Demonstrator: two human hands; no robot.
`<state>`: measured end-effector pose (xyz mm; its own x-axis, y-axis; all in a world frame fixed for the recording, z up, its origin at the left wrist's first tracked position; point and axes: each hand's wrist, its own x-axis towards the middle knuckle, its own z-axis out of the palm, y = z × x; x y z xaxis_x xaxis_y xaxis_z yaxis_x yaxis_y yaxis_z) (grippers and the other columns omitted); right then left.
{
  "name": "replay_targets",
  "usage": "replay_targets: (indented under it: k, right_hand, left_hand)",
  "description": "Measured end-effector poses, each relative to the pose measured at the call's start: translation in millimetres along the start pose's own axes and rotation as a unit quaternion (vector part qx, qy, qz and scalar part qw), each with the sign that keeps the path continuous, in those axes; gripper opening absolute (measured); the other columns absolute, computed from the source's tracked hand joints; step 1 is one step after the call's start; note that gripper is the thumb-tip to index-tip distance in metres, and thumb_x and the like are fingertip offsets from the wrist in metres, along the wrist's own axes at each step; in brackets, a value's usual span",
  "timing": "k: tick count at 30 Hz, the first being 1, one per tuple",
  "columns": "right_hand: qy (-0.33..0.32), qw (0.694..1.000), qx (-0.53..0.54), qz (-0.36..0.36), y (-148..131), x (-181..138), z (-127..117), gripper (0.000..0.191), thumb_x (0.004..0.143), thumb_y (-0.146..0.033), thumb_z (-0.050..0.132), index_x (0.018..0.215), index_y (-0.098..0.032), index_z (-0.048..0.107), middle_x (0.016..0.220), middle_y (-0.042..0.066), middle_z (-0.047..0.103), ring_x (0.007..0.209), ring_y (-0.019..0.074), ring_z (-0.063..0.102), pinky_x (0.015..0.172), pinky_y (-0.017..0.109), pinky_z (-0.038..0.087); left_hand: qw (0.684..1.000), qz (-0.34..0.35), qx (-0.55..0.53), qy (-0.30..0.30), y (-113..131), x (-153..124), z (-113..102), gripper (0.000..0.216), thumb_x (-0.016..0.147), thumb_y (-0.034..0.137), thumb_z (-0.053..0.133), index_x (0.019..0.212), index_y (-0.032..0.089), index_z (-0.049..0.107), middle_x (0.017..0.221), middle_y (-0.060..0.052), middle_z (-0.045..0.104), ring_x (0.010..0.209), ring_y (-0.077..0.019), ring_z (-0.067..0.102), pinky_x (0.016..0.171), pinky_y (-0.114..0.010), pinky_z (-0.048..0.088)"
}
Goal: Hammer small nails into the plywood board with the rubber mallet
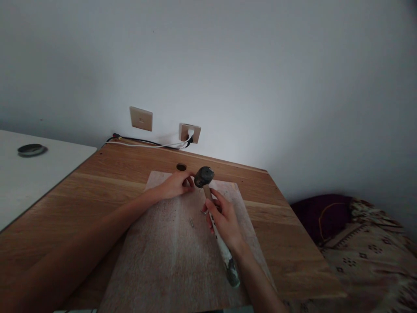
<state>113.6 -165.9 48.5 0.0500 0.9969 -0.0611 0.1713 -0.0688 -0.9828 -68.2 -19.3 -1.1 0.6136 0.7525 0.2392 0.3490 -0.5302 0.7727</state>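
Observation:
My right hand (224, 217) is closed around the handle of a hammer (222, 250), gripping it close below the dark, rounded head. The head is raised over a thin wooden board (156, 256), and the handle slants down toward me. Just left of the hammer head, my left hand (177, 184) rests at the board's far part with its fingers curled into a pinch; whatever is between the fingertips is hidden. A few small, thin pieces (191, 222), possibly nails, lie on the board near my right fingers.
The board lies on a wooden desk (286, 256) with a round cable hole (181, 167). Cables (146, 144) run along its back edge to a wall socket (190, 133). A white table (39, 174) holding a round lid-like object (31, 150) adjoins left; patterned bedding (368, 256) is at right.

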Motion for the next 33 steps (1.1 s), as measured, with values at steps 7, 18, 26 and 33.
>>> replay_targets:
  k: [7, 18, 26, 33]
  right_hand:
    - [-0.037, 0.999, -0.029, 0.001, 8, 2, -1, 0.056, 0.09, -0.049, 0.064, 0.135, -0.016, 0.06, 0.074, -0.002, 0.062, 0.039, 0.0103, 0.05, 0.03, 0.023, 0.04]
    - [0.019, 0.999, 0.051, 0.001, 8, -2, -17, 0.056, 0.085, -0.051, 0.07, 0.13, -0.02, 0.063, 0.073, -0.002, 0.064, 0.038, 0.0104, 0.048, 0.029, 0.023, 0.039]
    - [0.157, 0.977, 0.141, -0.006, 11, 6, -50, 0.052, 0.072, -0.053, 0.08, 0.109, -0.022, 0.062, 0.068, -0.006, 0.063, 0.036, 0.0095, 0.048, 0.028, 0.021, 0.035]
    - [0.153, 0.978, 0.145, -0.009, 12, 6, -46, 0.046, 0.073, -0.052, 0.078, 0.105, -0.022, 0.062, 0.069, -0.005, 0.062, 0.036, 0.0081, 0.046, 0.028, 0.02, 0.035]
  left_hand:
    - [1.0, 0.015, -0.023, 0.009, 0, 1, 0, 0.043, 0.079, 0.019, 0.073, 0.122, 0.015, 0.066, 0.098, -0.007, 0.076, 0.079, -0.0192, 0.069, 0.069, -0.027, 0.049]
    - [0.999, -0.005, 0.046, -0.016, 22, -1, -10, 0.035, 0.074, 0.011, 0.068, 0.108, 0.016, 0.063, 0.091, -0.002, 0.069, 0.076, -0.0171, 0.064, 0.069, -0.028, 0.049]
    - [0.892, 0.312, 0.299, -0.129, 105, -29, 27, 0.012, 0.092, 0.011, 0.063, 0.097, 0.021, 0.066, 0.102, -0.006, 0.073, 0.103, -0.0232, 0.067, 0.091, -0.035, 0.05]
    - [0.841, 0.389, 0.358, -0.112, 115, -46, 70, 0.023, 0.094, 0.008, 0.058, 0.084, 0.024, 0.071, 0.083, -0.007, 0.076, 0.081, -0.0237, 0.071, 0.074, -0.037, 0.053]
